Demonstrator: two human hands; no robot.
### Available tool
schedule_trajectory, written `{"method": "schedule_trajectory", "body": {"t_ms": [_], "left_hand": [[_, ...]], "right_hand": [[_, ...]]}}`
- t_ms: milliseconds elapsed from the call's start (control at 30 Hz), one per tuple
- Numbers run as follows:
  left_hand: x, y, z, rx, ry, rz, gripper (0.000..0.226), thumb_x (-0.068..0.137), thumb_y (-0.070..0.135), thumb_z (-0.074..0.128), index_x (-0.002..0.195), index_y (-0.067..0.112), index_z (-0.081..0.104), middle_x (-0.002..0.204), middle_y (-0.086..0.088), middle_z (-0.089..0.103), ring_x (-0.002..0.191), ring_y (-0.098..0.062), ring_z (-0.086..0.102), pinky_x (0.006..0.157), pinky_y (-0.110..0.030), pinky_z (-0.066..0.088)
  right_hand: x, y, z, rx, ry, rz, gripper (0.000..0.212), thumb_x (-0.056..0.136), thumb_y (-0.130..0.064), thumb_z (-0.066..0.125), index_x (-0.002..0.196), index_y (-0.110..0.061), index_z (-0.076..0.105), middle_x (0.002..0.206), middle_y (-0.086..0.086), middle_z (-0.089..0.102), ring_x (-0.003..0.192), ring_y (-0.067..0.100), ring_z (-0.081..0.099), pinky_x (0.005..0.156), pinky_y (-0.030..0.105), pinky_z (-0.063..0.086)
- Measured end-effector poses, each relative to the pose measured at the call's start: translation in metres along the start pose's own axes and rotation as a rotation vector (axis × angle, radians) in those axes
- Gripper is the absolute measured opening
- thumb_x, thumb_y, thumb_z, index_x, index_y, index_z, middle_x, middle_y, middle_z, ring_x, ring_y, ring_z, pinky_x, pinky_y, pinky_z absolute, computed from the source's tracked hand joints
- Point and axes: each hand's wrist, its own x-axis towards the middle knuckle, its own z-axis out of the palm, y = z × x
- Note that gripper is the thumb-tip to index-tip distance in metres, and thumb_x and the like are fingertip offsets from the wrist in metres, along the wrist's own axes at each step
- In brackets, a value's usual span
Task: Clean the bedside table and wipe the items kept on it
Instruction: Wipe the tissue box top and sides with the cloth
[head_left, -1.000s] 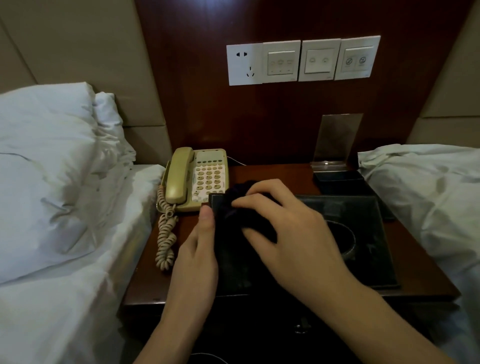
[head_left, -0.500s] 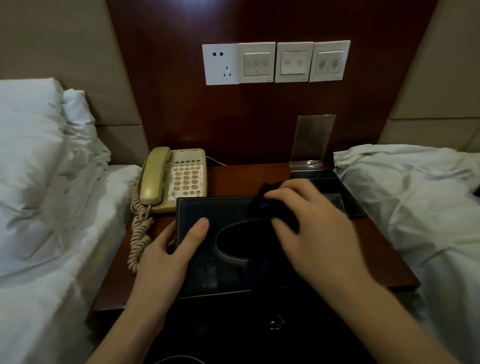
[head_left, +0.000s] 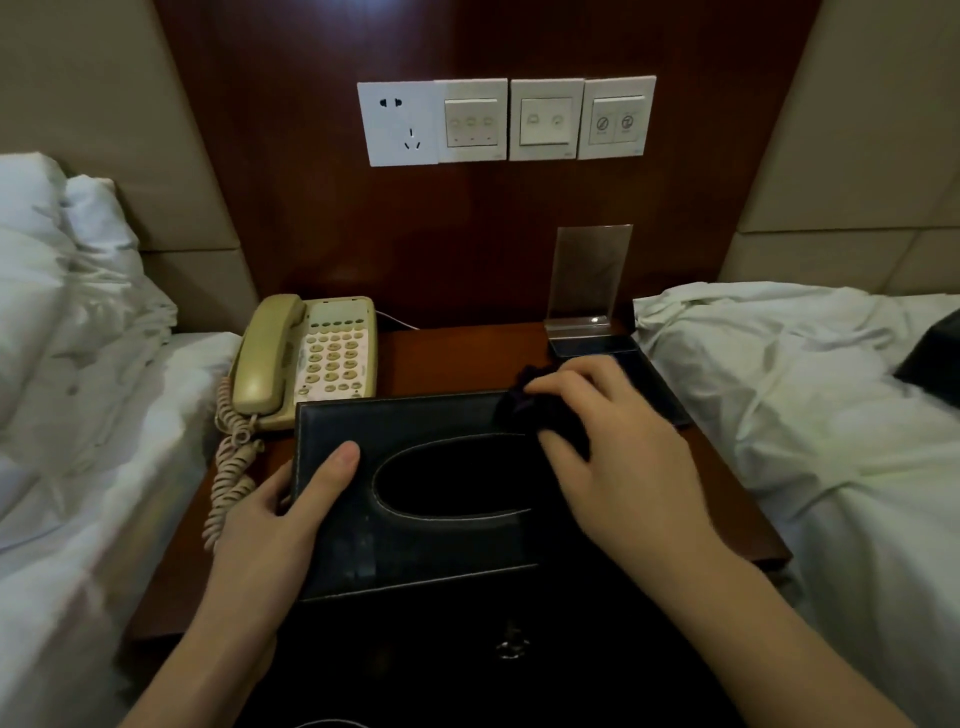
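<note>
Your left hand (head_left: 270, 525) is gripping the tissue box's (head_left: 415, 519) left edge on the worktop (head_left: 457, 358); your right hand (head_left: 618, 457) is clutching a dark cloth (head_left: 524, 402) at its far right corner.

Worktop (head_left: 457, 358): reddish-brown polished wood. Tissue box (head_left: 415, 499): black, edged with pale stitching that also rings its oval opening. Cloth (head_left: 524, 408): dark, near black, with a purplish tinge. Telephone (head_left: 311, 358): beige handset and body, cream keypad panel with tan keys, beige coiled cord (head_left: 231, 467). Tray (head_left: 654, 384): black. Sign holder (head_left: 589, 275): clear, colourless. Wall panel (head_left: 467, 234): dark red-brown wood. Switch plates (head_left: 506, 120): white. Bedding (head_left: 805, 389): white. Headboard pads (head_left: 104, 104): beige.
</note>
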Motion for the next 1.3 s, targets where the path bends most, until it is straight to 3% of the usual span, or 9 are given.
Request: {"method": "schedule_trajectory", "body": {"t_ms": [133, 367, 500, 667, 933, 1033, 1133, 1300], "left_hand": [[-0.001, -0.002, 0.001, 0.008, 0.007, 0.02, 0.056, 0.067, 0.055, 0.074, 0.111, 0.02, 0.075, 0.087, 0.003, 0.081, 0.073, -0.014, 0.078, 0.067, -0.031, 0.055], [0.0, -0.005, 0.002, -0.041, -0.004, 0.017, 0.049, 0.069, 0.053, 0.076, 0.112, 0.029, 0.075, 0.096, 0.005, 0.081, 0.086, -0.016, 0.079, 0.078, -0.036, 0.057], [0.001, -0.002, 0.0, -0.013, 0.014, 0.049, 0.057, 0.064, 0.053, 0.076, 0.114, 0.026, 0.074, 0.093, 0.007, 0.081, 0.081, -0.012, 0.078, 0.07, -0.028, 0.056], [-0.004, -0.002, 0.002, -0.027, 0.018, 0.065, 0.042, 0.077, 0.045, 0.076, 0.114, 0.026, 0.073, 0.088, 0.014, 0.08, 0.076, -0.006, 0.077, 0.055, -0.015, 0.056], [-0.005, 0.001, 0.001, -0.008, 0.007, 0.101, 0.05, 0.071, 0.048, 0.076, 0.115, 0.025, 0.074, 0.091, 0.01, 0.081, 0.077, -0.008, 0.077, 0.053, -0.014, 0.056], [-0.004, 0.001, 0.002, 0.025, 0.009, 0.106, 0.053, 0.068, 0.052, 0.075, 0.115, 0.028, 0.074, 0.091, 0.012, 0.08, 0.078, -0.007, 0.077, 0.061, -0.021, 0.057], [-0.004, 0.003, 0.001, 0.056, 0.007, 0.125, 0.05, 0.067, 0.056, 0.074, 0.111, 0.033, 0.074, 0.09, 0.018, 0.079, 0.08, -0.005, 0.076, 0.064, -0.019, 0.055], [-0.004, 0.006, 0.004, 0.055, 0.009, 0.139, 0.05, 0.067, 0.056, 0.074, 0.112, 0.033, 0.073, 0.091, 0.017, 0.079, 0.08, -0.004, 0.076, 0.062, -0.019, 0.056]], "right_hand": [[0.008, 0.032, -0.009, 0.025, 0.098, 0.128, 0.03, 0.089, -0.023, 0.061, 0.118, -0.032, 0.059, 0.119, -0.014, 0.048, 0.103, 0.009, 0.055, 0.073, 0.023, 0.038], [-0.036, 0.021, -0.01, -0.02, 0.01, 0.091, 0.035, 0.085, -0.024, 0.064, 0.119, -0.031, 0.058, 0.121, -0.015, 0.044, 0.098, 0.006, 0.053, 0.07, 0.025, 0.049], [-0.021, 0.024, -0.007, -0.028, 0.046, 0.093, 0.035, 0.088, -0.026, 0.062, 0.121, -0.031, 0.057, 0.121, -0.013, 0.045, 0.095, 0.012, 0.057, 0.067, 0.03, 0.051], [0.01, 0.024, -0.003, 0.014, 0.091, 0.141, 0.031, 0.091, -0.022, 0.062, 0.121, -0.03, 0.057, 0.121, -0.008, 0.046, 0.102, 0.013, 0.055, 0.071, 0.024, 0.042], [-0.032, 0.017, -0.004, 0.006, 0.099, 0.177, 0.031, 0.087, -0.022, 0.065, 0.116, -0.029, 0.058, 0.118, -0.01, 0.045, 0.089, 0.013, 0.058, 0.067, 0.029, 0.05], [-0.01, 0.021, -0.003, 0.024, 0.134, 0.141, 0.031, 0.088, -0.019, 0.064, 0.117, -0.03, 0.057, 0.118, -0.01, 0.044, 0.091, 0.009, 0.052, 0.064, 0.017, 0.042], [0.002, 0.025, -0.005, 0.037, 0.129, 0.139, 0.032, 0.09, -0.019, 0.061, 0.119, -0.031, 0.057, 0.12, -0.011, 0.044, 0.095, 0.004, 0.047, 0.064, 0.007, 0.034], [-0.033, 0.017, -0.009, 0.048, 0.096, 0.152, 0.035, 0.088, -0.019, 0.064, 0.12, -0.029, 0.056, 0.121, -0.012, 0.042, 0.097, 0.008, 0.053, 0.074, 0.025, 0.047]]}}
